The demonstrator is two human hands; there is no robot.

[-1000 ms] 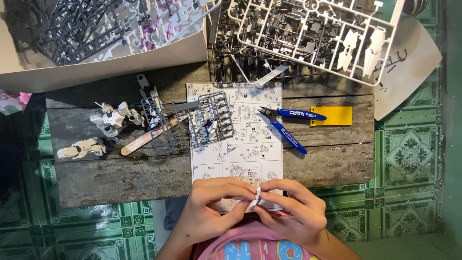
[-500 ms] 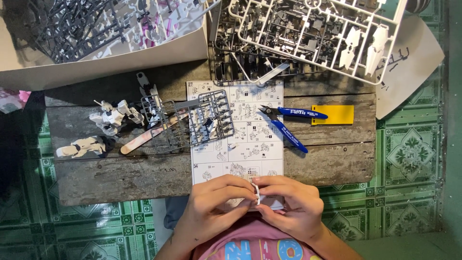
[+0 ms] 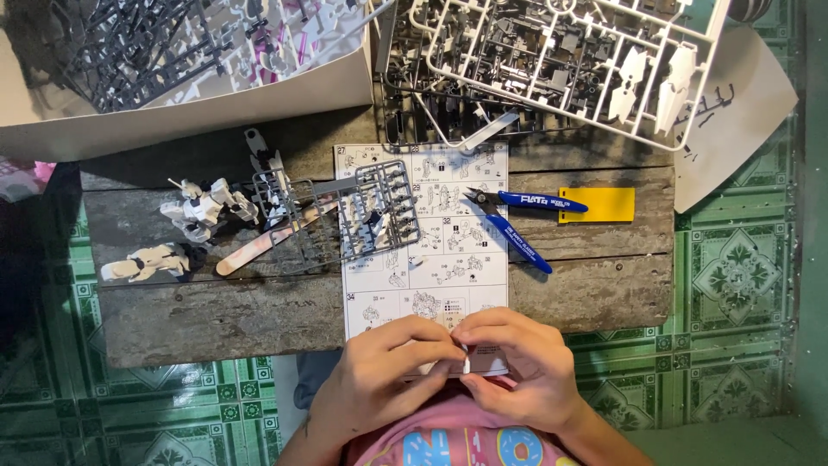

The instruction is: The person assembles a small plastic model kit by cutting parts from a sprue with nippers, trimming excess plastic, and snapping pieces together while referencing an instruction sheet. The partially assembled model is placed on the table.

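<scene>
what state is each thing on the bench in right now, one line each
left hand: fingers pinched on the small white part
right hand: fingers pinched on the same part
small white part: held between both hands
blue cutters: lying on the bench, handles spread
instruction sheet: unfolded flat, near edge under the hands
grey parts frame: lying on the sheet
white model figure pieces: lying assembled on the bench
yellow card: lying flat

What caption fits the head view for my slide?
Both hands, left hand and right hand, pinch a small white part over an instruction sheet beside blue cutters.
</scene>
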